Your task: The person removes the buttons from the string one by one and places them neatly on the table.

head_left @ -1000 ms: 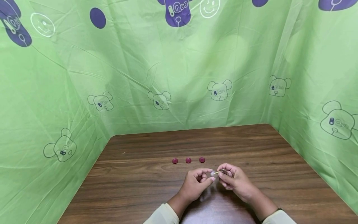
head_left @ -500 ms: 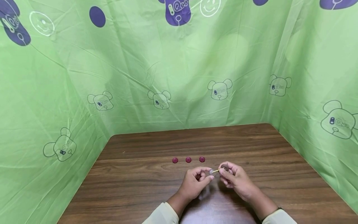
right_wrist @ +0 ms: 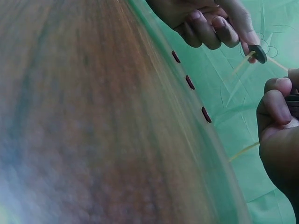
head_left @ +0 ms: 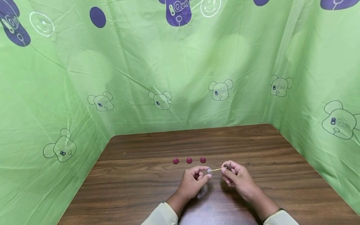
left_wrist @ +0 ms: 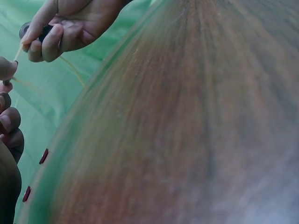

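Observation:
My left hand (head_left: 192,182) pinches a dark button (right_wrist: 258,53) at its edge between index finger and thumb. A thin yellow string (head_left: 216,169) runs from the button across to my right hand (head_left: 239,179). The right thumb and index finger pinch that string, and dark round discs (right_wrist: 293,105), which look like stacked buttons, sit within the same hand. A loose length of string hangs below the right hand in the left wrist view. Three maroon buttons (head_left: 189,160) lie in a row on the table beyond my hands.
The brown wood-grain table (head_left: 135,181) lies beneath both hands. Green printed cloth (head_left: 185,68) hangs behind it and along both sides. Light sleeves (head_left: 163,215) cover the forearms.
My hands have drawn apart: the left has moved slightly left with its button, the right slightly right. More string shows stretched between them. The three maroon buttons stay put.

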